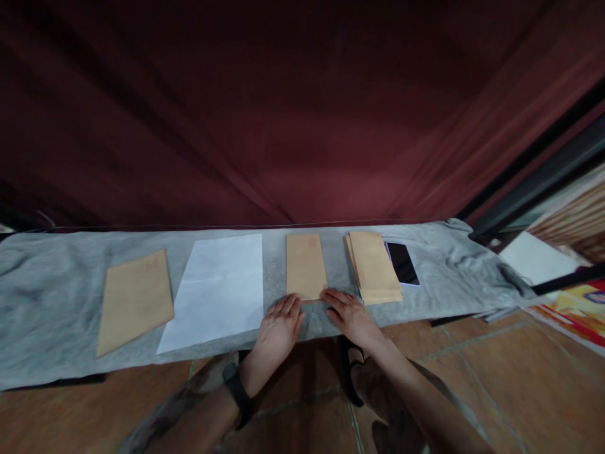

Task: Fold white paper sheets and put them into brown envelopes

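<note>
A brown paper envelope (pixel 306 265) lies lengthwise in front of me on a grey cloth. My left hand (pixel 280 325) rests at its near left corner, fingers stretched out and fingertips touching the edge. At the near right corner, my right hand (pixel 352 317) lies with its fingers extended over the edge, thumb tucked below. A thin folded strip shows along the near edge between the two hands. Just right of my right hand is a small stack of brown envelopes (pixel 377 265). To the left lie a white sheet of paper (pixel 222 290) and another brown envelope (pixel 136 296).
A phone (pixel 403 263) with a dark screen lies beside the stack. The grey cloth (pixel 449 268) covers a long narrow surface, with a dark red curtain (pixel 302 145) behind it. Dark frame bars (pixel 543 170) stand at right. Below is a tiled floor (pixel 496 359).
</note>
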Demonstrator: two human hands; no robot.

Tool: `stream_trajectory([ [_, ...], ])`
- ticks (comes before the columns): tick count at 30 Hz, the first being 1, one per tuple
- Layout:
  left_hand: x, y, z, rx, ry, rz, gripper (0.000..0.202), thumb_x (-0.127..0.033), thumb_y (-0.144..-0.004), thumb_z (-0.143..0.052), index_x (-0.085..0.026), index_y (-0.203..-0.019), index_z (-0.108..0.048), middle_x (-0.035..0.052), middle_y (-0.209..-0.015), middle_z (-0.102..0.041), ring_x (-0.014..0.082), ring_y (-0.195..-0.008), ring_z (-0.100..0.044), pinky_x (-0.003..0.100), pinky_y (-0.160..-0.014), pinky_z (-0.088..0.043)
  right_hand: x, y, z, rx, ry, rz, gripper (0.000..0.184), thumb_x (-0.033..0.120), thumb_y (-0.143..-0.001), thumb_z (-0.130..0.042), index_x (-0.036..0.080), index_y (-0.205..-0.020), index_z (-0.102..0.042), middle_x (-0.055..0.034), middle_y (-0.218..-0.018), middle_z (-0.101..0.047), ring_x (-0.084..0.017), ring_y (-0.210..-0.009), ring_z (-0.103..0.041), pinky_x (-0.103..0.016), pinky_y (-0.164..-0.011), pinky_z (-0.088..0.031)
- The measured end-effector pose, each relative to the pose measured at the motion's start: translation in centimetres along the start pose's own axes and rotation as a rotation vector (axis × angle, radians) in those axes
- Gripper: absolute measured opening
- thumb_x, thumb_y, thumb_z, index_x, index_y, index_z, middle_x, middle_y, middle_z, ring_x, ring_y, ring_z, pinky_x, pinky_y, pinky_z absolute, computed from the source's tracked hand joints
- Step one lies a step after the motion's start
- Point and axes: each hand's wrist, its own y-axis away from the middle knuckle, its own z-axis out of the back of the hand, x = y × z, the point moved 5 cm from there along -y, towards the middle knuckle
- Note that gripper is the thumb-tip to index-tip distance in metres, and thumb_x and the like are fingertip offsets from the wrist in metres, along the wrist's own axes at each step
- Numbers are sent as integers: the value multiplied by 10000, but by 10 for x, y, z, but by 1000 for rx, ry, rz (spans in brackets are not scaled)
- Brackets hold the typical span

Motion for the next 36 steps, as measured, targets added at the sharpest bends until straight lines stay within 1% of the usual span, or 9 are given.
stream_trajectory([
  [2, 5, -5, 2, -3, 26, 8, 333, -211, -998, -399, -142, -1240, -617, 136, -1279, -674, 241, -1184, -626, 406, -1022, -503, -2, -6, 2, 0, -4, -31, 381, 238, -992, -506, 244, -1365, -583, -61, -1395, -604, -201, -1257, -574, -389, -1092, -440],
  [5, 12, -10, 6, -6, 40, 52, 293, -139, -969, -412, -171, -1147, -643, 106, -1194, -687, 228, -1094, -639, 388, -968, -520, -4, -13, 2, -5, 17, -74, 295, 267, -1008, -490, 264, -1259, -647, -46, -1286, -662, -196, -1159, -621, -379, -1037, -460],
  [8, 17, -16, 10, -3, 44, 108, 245, -133, -967, -423, -185, -1026, -655, 84, -1070, -688, 218, -986, -645, 366, -887, -534, -3, -19, 1, -15, 53, -120, 246, 287, -1016, -479, 271, -1153, -683, -40, -1182, -695, -199, -1074, -646, -372, -980, -475],
  [11, 17, -20, 13, -5, 35, 128, 234, -155, -981, -420, -184, -957, -651, 78, -991, -680, 220, -928, -642, 357, -842, -533, -3, -22, 2, -35, 82, -148, 237, 279, -1016, -472, 273, -1105, -691, -38, -1119, -705, -203, -1019, -657, -366, -944, -480],
  [17, 18, -23, 13, 6, 16, 159, 231, -173, -991, -423, -181, -947, -650, 79, -994, -679, 215, -927, -645, 344, -844, -522, -4, -26, 3, -54, 102, -237, 212, 251, -1016, -467, 258, -1033, -678, -30, -1083, -704, -190, -979, -666, -345, -927, -469],
  [27, 21, -25, 9, 11, -39, 195, 222, -188, -990, -427, -200, -1007, -648, 72, -1016, -667, 223, -956, -643, 335, -817, -516, 6, -33, 6, -63, 182, -326, 214, 248, -1008, -441, 234, -1031, -654, -80, -1068, -688, -236, -1020, -644, -365, -915, -447],
  [30, 20, -23, 8, 10, -82, 160, 227, -150, -970, -436, -193, -1046, -646, 78, -1035, -672, 236, -955, -641, 357, -820, -522, 6, -34, 6, -55, 198, -343, 202, 246, -1002, -453, 228, -1029, -653, -83, -1065, -687, -237, -1019, -641, -359, -906, -439],
  [32, 17, -21, 8, 15, -121, 99, 260, -95, -937, -449, -184, -1083, -644, 87, -1089, -676, 250, -979, -636, 386, -850, -524, 6, -35, 6, -51, 208, -344, 201, 245, -1002, -455, 218, -1024, -653, -79, -1061, -686, -231, -1017, -640, -350, -904, -433],
  [36, 5, -17, 4, -5, -134, -66, 401, -29, -897, -444, -173, -1233, -609, 109, -1320, -628, 267, -1179, -593, 433, -988, -490, 7, -36, 6, -54, 225, -350, 184, 235, -1000, -468, 205, -1016, -649, -69, -1051, -690, -217, -1013, -641, -326, -889, -424],
])
